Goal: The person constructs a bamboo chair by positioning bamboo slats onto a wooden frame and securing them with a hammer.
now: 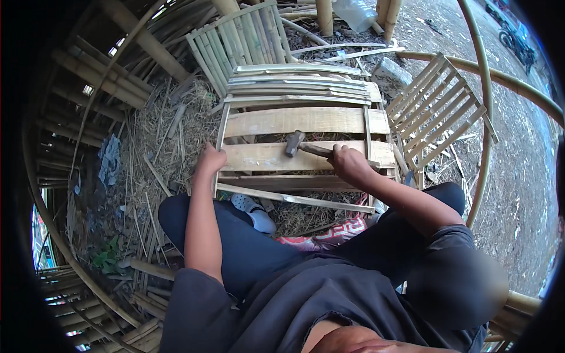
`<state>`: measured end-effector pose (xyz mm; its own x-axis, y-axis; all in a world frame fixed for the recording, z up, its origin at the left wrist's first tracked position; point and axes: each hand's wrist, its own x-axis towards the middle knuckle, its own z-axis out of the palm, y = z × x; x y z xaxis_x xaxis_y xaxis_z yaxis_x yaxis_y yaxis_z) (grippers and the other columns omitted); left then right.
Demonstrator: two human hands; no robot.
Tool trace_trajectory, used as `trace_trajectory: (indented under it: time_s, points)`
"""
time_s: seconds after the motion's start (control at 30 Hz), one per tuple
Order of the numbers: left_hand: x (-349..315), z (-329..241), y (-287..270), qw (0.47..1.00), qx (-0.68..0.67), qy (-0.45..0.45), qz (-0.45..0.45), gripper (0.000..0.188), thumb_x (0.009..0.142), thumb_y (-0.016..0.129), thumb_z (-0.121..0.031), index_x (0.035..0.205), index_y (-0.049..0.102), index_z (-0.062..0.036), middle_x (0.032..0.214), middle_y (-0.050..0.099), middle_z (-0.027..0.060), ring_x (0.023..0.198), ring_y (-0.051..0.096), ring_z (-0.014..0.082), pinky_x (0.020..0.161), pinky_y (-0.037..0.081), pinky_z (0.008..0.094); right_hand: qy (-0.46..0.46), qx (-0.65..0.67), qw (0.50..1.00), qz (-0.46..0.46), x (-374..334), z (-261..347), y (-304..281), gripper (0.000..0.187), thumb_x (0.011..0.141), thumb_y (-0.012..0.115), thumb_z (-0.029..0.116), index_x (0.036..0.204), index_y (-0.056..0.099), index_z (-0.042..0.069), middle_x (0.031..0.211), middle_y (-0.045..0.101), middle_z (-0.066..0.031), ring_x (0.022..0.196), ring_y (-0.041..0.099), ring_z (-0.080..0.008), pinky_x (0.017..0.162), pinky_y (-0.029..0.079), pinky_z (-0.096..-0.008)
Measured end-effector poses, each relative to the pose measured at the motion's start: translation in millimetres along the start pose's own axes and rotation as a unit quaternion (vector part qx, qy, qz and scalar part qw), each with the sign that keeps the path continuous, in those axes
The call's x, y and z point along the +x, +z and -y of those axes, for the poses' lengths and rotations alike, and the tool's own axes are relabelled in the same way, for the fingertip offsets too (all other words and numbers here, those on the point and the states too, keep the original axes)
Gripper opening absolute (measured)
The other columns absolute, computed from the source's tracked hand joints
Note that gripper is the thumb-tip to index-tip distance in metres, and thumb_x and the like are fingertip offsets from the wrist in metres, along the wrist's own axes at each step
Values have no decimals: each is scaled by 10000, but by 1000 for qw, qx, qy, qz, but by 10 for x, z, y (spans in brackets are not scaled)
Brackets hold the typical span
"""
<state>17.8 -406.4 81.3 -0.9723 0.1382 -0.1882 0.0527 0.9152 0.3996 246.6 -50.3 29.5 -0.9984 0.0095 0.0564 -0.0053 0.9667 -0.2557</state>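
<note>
My right hand [348, 165] is closed round the wooden handle of a hammer [294, 143]. The hammer's blunt metal head rests on or just above a pale wooden board [306, 120] or its neighbour; the gap cannot be judged. My left hand [210, 157] is closed on a thin upright bamboo strip [222, 128] at the left side of the board-topped stand. Several split bamboo slats [297, 88] lie across the far part, over both side strips. Along the near side, one loose-looking slat [294, 198] runs at a slant.
A slatted bamboo panel [247, 38] leans behind at the left, and another slatted rack [438, 112] stands at the right. Straw and bamboo scraps [168, 126] cover the ground. A bent bamboo pole [484, 117] arches at right, and a grey clog [253, 213] shows below.
</note>
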Motion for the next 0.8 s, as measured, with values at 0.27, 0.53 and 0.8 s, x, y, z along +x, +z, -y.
trace_trajectory:
  time_s: [0.27,0.53,0.8]
  points:
    - [114,748,376,993,-85,30,-79,360,873,665,-225,1163,713,-17,1103,738,234,1052,712,385,913,551,474,230,-41,970,-61,-87,-155,-402,468,1047,524,391,897,685,-21,976,679,-245,919,668,-437,780,542,-543]
    - [-117,580,309,998,24,-4,-57,243,872,673,-163,1070,757,-50,1057,746,232,1032,713,397,907,550,492,349,93,919,156,-143,-777,-464,627,955,613,506,865,729,-104,896,732,-287,880,722,-445,830,571,-485]
    - [-244,259,180,988,-39,-43,-141,242,871,584,-115,1027,757,-52,983,745,238,979,722,394,860,560,488,286,236,929,-6,-200,-1005,-374,439,862,674,353,805,717,-80,748,700,-228,714,692,-264,713,533,-433]
